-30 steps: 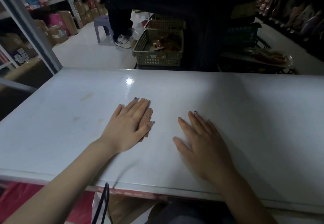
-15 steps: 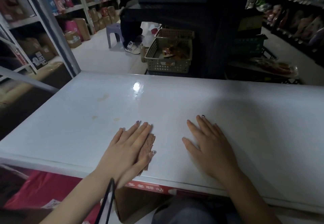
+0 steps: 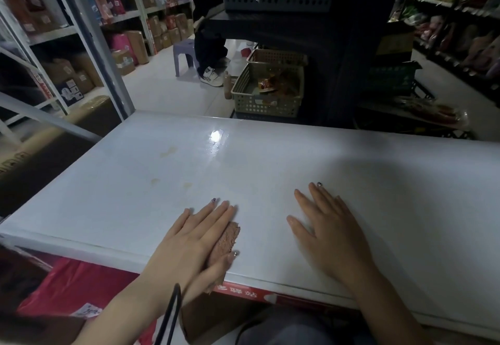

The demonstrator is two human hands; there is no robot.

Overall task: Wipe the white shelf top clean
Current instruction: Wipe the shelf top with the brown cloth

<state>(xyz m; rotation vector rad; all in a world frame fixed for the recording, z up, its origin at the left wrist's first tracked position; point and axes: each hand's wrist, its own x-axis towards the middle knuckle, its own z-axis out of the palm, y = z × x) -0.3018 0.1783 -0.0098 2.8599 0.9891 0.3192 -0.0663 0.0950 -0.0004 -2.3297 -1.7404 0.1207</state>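
At the near edge of the white shelf top (image 3: 270, 171), my left hand (image 3: 194, 242) lies flat, fingers stretched forward and together, pressing a brownish rag (image 3: 226, 239) onto the surface. It clasps nothing; the palm simply covers the rag, which peeks out on the thumb side and hangs a little over the front lip. My right hand (image 3: 328, 232) rests well apart from it, also flat and released, fingers spread slightly and angled toward the left, nothing under it. Both forearms reach in from below, bare.

Under the lip runs a red strip (image 3: 243, 290) with white characters, seen upside down; I cannot read them. Below it sits a red package (image 3: 73, 288) with a small white label, too blurred to make out. A black cord (image 3: 170, 315) crosses my left forearm.

Ahead of my left hand a few faint yellowish stains (image 3: 167, 151) mark the surface, and a bright glare spot (image 3: 215, 137) sits farther back.

Beyond the far edge, a tan perforated basket (image 3: 266, 90) holds snack packets on the floor. A purple stool (image 3: 185, 54) stands beside a person's dark trousers and white sneaker (image 3: 212, 77). Metal racks (image 3: 89, 28) on the left carry cardboard boxes and pink packs; dark shelving (image 3: 460, 20) on the right holds bagged goods.
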